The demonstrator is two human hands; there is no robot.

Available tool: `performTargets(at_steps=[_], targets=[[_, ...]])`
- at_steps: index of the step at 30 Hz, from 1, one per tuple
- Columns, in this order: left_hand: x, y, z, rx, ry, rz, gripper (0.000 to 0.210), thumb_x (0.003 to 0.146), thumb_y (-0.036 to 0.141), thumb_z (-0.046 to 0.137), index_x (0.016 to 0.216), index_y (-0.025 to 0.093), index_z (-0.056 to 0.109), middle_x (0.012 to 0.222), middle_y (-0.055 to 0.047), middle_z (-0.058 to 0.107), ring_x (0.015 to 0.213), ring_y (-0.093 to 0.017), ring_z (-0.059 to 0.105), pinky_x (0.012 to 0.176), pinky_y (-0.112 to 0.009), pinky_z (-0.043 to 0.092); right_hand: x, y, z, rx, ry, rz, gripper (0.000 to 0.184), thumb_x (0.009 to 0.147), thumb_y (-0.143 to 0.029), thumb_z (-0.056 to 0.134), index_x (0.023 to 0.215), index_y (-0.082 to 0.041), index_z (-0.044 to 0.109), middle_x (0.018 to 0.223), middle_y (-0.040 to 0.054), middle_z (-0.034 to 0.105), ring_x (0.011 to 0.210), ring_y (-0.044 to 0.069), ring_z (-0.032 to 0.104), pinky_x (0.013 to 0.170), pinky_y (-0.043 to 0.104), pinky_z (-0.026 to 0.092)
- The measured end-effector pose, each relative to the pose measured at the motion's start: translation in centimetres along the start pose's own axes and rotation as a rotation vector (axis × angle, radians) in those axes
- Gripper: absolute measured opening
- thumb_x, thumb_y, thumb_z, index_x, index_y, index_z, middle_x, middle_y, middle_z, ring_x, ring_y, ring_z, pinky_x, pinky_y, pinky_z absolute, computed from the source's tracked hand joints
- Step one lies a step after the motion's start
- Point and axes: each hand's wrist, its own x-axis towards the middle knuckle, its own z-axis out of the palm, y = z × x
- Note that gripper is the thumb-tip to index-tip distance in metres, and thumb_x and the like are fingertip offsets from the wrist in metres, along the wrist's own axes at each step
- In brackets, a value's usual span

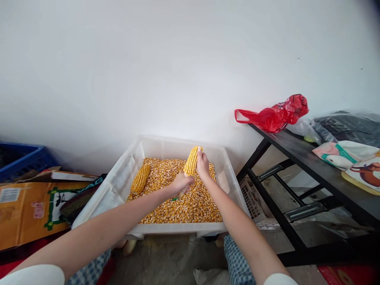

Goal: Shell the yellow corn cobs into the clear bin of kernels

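Note:
Above a bed of loose corn kernels (166,211), both hands hold one yellow corn cob (191,162), tilted with its upper end leaning right. My left hand (181,183) is closed round the cob's lower end. My right hand (203,164) is closed on its upper right side, the thumb lying near the tip. A second corn cob (140,179) rests on the kernels at the left of the white plastic bin (184,227). Just below my left hand a small green object (174,198) lies among the kernels; its kind is too small to tell.
A black table (297,152) stands at the right, bearing a red plastic bag (276,116) and other bags. At the left are an orange cardboard box (32,213) and a blue crate (26,160). The white wall (178,71) rises behind the bin.

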Motion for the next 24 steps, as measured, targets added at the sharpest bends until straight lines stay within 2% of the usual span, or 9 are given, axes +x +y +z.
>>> performTargets(at_steps=[3,5,8,10,18,24], targets=[[-0.2,-0.1,0.2,0.013,0.004,-0.014,0.015,0.061,0.014,0.055,0.058,0.019,0.041,0.039,0.006,0.04,0.031,-0.009,0.037,0.031,-0.021,0.031,-0.3,-0.1,0.0,-0.168,0.008,-0.064,0.055,0.085,-0.059,0.021,0.081,-0.017,0.055,0.075,0.0078,0.062,0.07,0.019,0.057,0.063,0.027,0.041],[-0.3,-0.2,0.3,0.014,0.002,-0.018,0.014,0.061,0.014,0.054,0.058,0.019,0.041,0.04,0.006,0.041,0.032,-0.008,0.037,0.031,-0.021,0.031,-0.4,-0.1,0.0,-0.204,0.004,-0.127,0.058,0.088,-0.054,0.015,0.094,-0.015,0.057,0.087,0.0115,0.064,0.082,0.021,0.059,0.072,0.03,0.043],[-0.2,-0.4,0.2,0.012,-0.007,-0.022,0.015,0.061,0.015,0.055,0.057,0.019,0.041,0.04,0.006,0.041,0.033,-0.009,0.038,0.031,-0.021,0.031,-0.2,0.1,0.0,-0.25,0.003,-0.162,0.06,0.089,-0.049,0.013,0.118,-0.011,0.049,0.105,0.0162,0.06,0.096,0.024,0.057,0.081,0.034,0.042],[-0.1,-0.6,0.2,0.011,-0.013,-0.028,0.015,0.06,0.015,0.055,0.057,0.019,0.04,0.04,0.006,0.041,0.032,-0.009,0.037,0.031,-0.021,0.031,0.0,0.4,-0.1,-0.277,-0.004,-0.166,0.06,0.089,-0.046,0.014,0.127,-0.008,0.042,0.11,0.0177,0.058,0.1,0.025,0.056,0.084,0.037,0.042],[0.0,-0.6,-0.1,0.025,-0.013,-0.052,0.013,0.06,0.013,0.051,0.056,0.019,0.041,0.038,0.005,0.04,0.031,-0.008,0.035,0.03,-0.021,0.029,0.3,0.6,-0.3,-0.298,-0.034,-0.148,0.051,0.09,-0.037,0.019,0.127,-0.009,0.042,0.102,0.0165,0.061,0.097,0.025,0.058,0.086,0.037,0.042],[-0.1,-0.2,0.0,-0.003,-0.021,-0.051,0.011,0.062,0.018,0.052,0.058,0.018,0.041,0.043,0.005,0.041,0.035,-0.008,0.037,0.033,-0.02,0.03,1.0,1.7,0.0,-0.068,0.014,-0.011,0.039,0.087,-0.033,0.03,0.117,-0.014,0.047,0.096,0.0108,0.062,0.081,0.018,0.059,0.07,0.028,0.046]])
